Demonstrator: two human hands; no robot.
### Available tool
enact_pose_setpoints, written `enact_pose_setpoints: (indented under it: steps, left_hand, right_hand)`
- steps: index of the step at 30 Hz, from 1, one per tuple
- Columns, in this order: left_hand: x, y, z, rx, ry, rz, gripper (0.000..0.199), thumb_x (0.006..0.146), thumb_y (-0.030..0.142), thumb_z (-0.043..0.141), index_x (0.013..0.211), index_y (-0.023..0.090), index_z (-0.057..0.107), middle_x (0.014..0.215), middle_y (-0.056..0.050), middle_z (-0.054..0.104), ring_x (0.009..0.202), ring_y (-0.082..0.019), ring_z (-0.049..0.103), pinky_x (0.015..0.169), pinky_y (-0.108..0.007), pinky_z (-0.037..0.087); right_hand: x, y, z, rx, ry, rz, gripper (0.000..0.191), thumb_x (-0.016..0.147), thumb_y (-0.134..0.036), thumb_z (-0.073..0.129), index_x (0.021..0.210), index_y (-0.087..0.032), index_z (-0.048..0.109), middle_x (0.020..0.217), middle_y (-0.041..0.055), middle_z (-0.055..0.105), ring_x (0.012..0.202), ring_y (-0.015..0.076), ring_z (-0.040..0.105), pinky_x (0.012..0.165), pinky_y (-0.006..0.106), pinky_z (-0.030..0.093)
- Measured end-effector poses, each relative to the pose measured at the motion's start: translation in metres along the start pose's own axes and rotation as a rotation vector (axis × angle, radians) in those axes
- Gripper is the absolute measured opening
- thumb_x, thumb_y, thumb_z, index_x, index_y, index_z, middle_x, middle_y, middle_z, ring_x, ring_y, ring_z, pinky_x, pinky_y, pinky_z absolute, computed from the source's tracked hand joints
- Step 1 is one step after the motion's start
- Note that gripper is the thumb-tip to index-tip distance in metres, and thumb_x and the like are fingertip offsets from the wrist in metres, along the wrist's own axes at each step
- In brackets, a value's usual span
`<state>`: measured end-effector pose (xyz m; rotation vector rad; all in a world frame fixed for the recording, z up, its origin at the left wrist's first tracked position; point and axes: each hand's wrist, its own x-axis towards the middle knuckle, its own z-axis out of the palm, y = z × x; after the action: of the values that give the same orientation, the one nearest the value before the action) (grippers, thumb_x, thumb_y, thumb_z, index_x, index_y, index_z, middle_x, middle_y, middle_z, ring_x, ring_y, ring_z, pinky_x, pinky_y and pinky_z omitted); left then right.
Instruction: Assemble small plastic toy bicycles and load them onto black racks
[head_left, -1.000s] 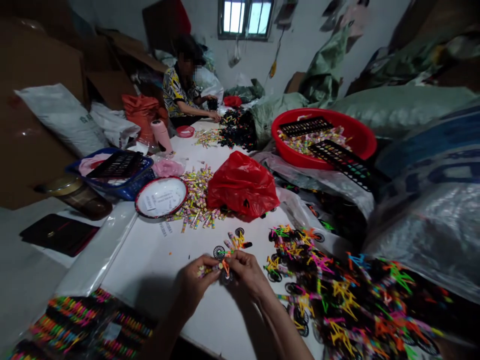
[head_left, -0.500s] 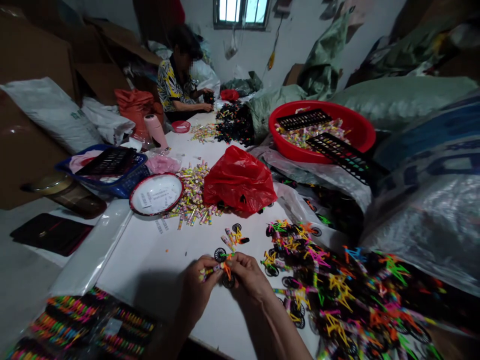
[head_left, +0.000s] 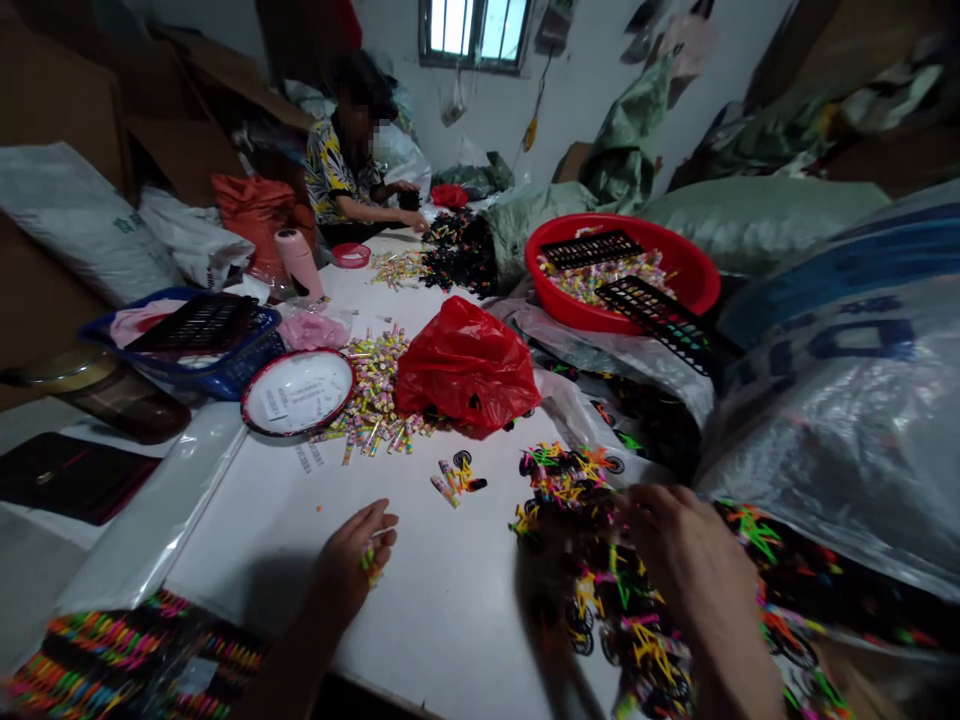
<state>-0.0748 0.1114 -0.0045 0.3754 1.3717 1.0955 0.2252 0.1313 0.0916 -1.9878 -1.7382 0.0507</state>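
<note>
My left hand (head_left: 356, 555) hovers above the white table (head_left: 450, 590) with its fingers curled around small printed tubes (head_left: 370, 563); only their yellow and green ends show at the palm. Over on the right, my right hand (head_left: 679, 545) reaches across the heap of colourful toy bicycles (head_left: 652, 650) with black wheels. Its fingertips point down and are dark, so whether they grip anything is hidden. Between the hands, farther back, one yellow-and-orange toy bicycle (head_left: 466, 473) lies beside a couple of loose printed tubes (head_left: 446, 485).
A red plastic bag (head_left: 469, 365) sits by a pile of printed tubes (head_left: 379, 385). Left of it are a white bowl (head_left: 298, 392) and a blue basket (head_left: 217, 375). A red basin (head_left: 694, 285) stands at right. Packed toys (head_left: 112, 650) lie front left. A person (head_left: 341, 180) works behind.
My hands have separated. My right hand has moved right onto the toy bicycle heap; the toy bicycle held between both hands is gone from there. My left hand has shifted left, keeping the tubes.
</note>
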Motion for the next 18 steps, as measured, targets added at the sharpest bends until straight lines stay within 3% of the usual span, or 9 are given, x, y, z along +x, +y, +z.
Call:
enact_pose_setpoints:
  steps: [2, 5, 7, 9, 11, 14, 18]
  left_hand:
    - [-0.001, 0.002, 0.002, -0.132, -0.043, -0.106, 0.037, 0.069, 0.024, 0.068, 0.104, 0.016, 0.059, 0.093, -0.009, 0.066, 0.074, -0.016, 0.066, 0.059, -0.024, 0.05]
    - [-0.009, -0.011, 0.008, -0.205, -0.128, -0.215, 0.053, 0.062, 0.013, 0.073, 0.112, 0.014, 0.056, 0.1, -0.013, 0.067, 0.087, -0.021, 0.067, 0.076, -0.029, 0.051]
    - [-0.015, -0.024, 0.007, -0.163, -0.153, -0.189, 0.062, 0.058, 0.014, 0.078, 0.116, 0.015, 0.055, 0.096, -0.013, 0.069, 0.087, -0.022, 0.067, 0.08, -0.032, 0.049]
    - [-0.017, -0.033, 0.002, -0.125, -0.154, -0.176, 0.065, 0.057, 0.021, 0.08, 0.117, 0.016, 0.055, 0.092, -0.011, 0.069, 0.079, -0.022, 0.067, 0.075, -0.033, 0.05]
    - [-0.017, -0.037, 0.0, -0.127, -0.162, -0.187, 0.06, 0.06, 0.028, 0.08, 0.114, 0.017, 0.057, 0.092, -0.01, 0.068, 0.073, -0.02, 0.066, 0.068, -0.032, 0.049]
    - [-0.015, -0.033, 0.011, -0.196, -0.194, -0.173, 0.049, 0.066, 0.03, 0.076, 0.11, 0.018, 0.058, 0.094, -0.009, 0.066, 0.072, -0.015, 0.062, 0.063, -0.027, 0.046]
    - [-0.011, -0.028, 0.037, -0.125, -0.238, 0.048, 0.037, 0.072, 0.037, 0.071, 0.102, 0.017, 0.061, 0.083, -0.002, 0.061, 0.066, -0.01, 0.053, 0.055, -0.02, 0.037]
  right_hand:
    - [0.012, -0.01, 0.013, -0.124, -0.012, -0.067, 0.02, 0.084, -0.03, 0.051, 0.091, -0.019, 0.067, 0.092, 0.013, 0.063, 0.084, 0.0253, 0.058, 0.068, 0.033, 0.044]
    - [0.025, -0.052, 0.082, 0.084, -0.296, -0.256, 0.031, 0.083, -0.019, 0.051, 0.112, -0.017, 0.061, 0.111, 0.014, 0.059, 0.098, 0.0232, 0.057, 0.08, 0.031, 0.044]
    - [0.031, -0.074, 0.13, 0.241, -0.417, -0.243, 0.041, 0.077, -0.016, 0.056, 0.119, -0.017, 0.057, 0.121, 0.0141, 0.054, 0.102, 0.0226, 0.055, 0.082, 0.03, 0.043]
    - [0.034, -0.08, 0.161, 0.375, -0.499, -0.111, 0.048, 0.068, -0.012, 0.062, 0.115, -0.018, 0.059, 0.116, 0.012, 0.057, 0.096, 0.0219, 0.057, 0.08, 0.03, 0.043]
    - [0.032, -0.072, 0.169, 0.455, -0.553, 0.029, 0.046, 0.059, -0.01, 0.067, 0.104, -0.017, 0.062, 0.097, 0.0076, 0.063, 0.082, 0.0201, 0.059, 0.073, 0.03, 0.044]
    - [0.018, -0.058, 0.153, 0.539, -0.587, 0.137, 0.028, 0.067, -0.021, 0.064, 0.094, -0.015, 0.061, 0.07, 0.0012, 0.061, 0.061, 0.0153, 0.056, 0.058, 0.026, 0.043]
    - [-0.017, -0.071, 0.127, 0.975, -0.479, 0.315, 0.023, 0.076, -0.038, 0.059, 0.082, -0.016, 0.056, 0.058, -0.0023, 0.056, 0.048, 0.011, 0.048, 0.049, 0.023, 0.038]
